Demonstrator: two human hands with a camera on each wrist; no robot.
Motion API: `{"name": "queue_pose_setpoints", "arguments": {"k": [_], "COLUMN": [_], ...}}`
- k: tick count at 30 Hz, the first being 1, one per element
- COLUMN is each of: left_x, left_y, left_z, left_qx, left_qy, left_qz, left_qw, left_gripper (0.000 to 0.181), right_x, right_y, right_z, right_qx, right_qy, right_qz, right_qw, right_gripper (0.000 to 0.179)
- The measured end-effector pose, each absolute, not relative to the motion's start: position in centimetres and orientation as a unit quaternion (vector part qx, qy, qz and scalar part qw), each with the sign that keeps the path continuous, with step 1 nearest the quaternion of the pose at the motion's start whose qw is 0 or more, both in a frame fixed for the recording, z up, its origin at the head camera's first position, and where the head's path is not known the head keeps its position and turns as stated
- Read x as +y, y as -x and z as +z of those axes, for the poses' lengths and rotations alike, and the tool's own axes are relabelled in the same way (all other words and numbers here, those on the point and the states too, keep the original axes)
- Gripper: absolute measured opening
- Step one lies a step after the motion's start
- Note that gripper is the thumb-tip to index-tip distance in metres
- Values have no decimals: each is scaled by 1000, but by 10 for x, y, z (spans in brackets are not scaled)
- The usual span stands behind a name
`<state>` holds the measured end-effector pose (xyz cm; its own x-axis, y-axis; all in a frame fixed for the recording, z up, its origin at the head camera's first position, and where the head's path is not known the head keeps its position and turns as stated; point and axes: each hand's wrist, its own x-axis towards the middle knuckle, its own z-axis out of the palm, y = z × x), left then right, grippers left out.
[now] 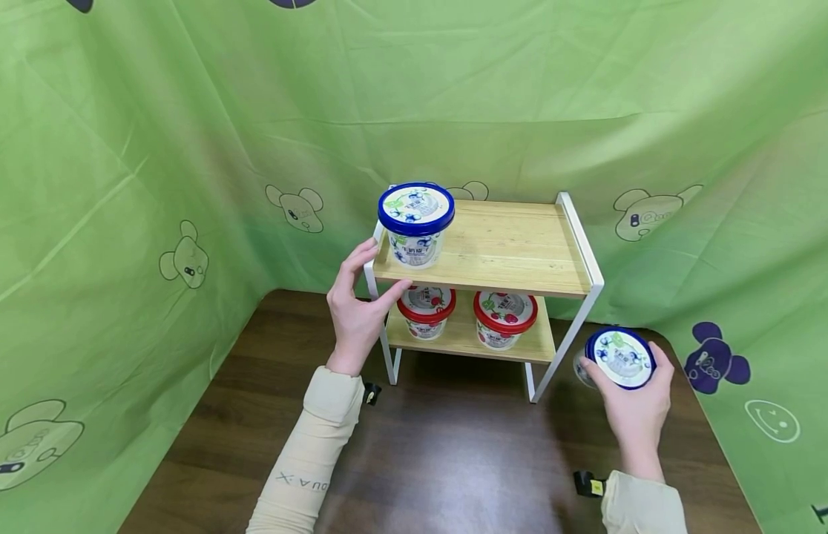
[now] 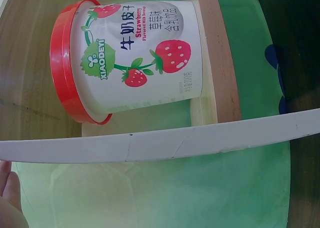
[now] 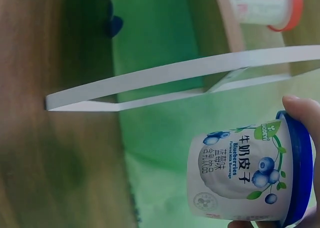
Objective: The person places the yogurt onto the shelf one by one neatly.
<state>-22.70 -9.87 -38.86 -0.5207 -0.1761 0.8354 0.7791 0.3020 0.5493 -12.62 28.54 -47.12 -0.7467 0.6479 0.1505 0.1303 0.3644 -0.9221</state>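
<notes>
Nearest, on the right, the person's right hand (image 1: 636,404) grips a blueberry tub (image 1: 619,358) with a blue lid, fingers and thumb curled round its rim. The head view shows the tub held just right of the rack's near right leg, above the dark wooden table (image 1: 454,460). In the right wrist view the same tub (image 3: 245,175) shows its white wall printed with blueberries, and a fingertip (image 3: 302,108) rests against the blue lid edge.

On the left, the left hand (image 1: 357,308) is at the near left corner of the two-shelf rack (image 1: 583,252). Its fingers are straight to loosely bent; the thumb lies under the front edge of the upper wooden shelf and the fingers rise beside the white frame post. It holds no tub. Whether the fingers touch the second tub cannot be told.

A second blueberry tub (image 1: 416,223) stands upright on the upper shelf at its near left corner, just beside the left hand's fingers.

On the lower shelf two strawberry tubs with red lids stand upright side by side: the left one (image 1: 425,311) and the right one (image 1: 504,319). The left wrist view shows the left one (image 2: 132,58) close up behind the white frame bar (image 2: 200,138).

Behind and on both sides hangs a green cloth backdrop (image 1: 187,111) printed with cartoon bears.
</notes>
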Motion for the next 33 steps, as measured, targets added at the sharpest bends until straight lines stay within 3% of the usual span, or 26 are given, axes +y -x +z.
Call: {"name": "queue_pose_setpoints", "arguments": {"k": [16, 33], "left_x": [-98, -98], "left_y": [227, 226], "left_z": [-387, -389], "left_qx": [-676, -682], "left_qy": [219, 211], "left_qz": [-553, -549], "left_qw": [435, 435], "left_gripper": [65, 66], "right_x": [276, 272], "right_y": [116, 108], "right_z": [-421, -401], "right_qx": [-742, -740], "right_qy": [212, 183], "right_qz": [541, 526], "right_qw": [335, 376], "right_gripper": [100, 101]}}
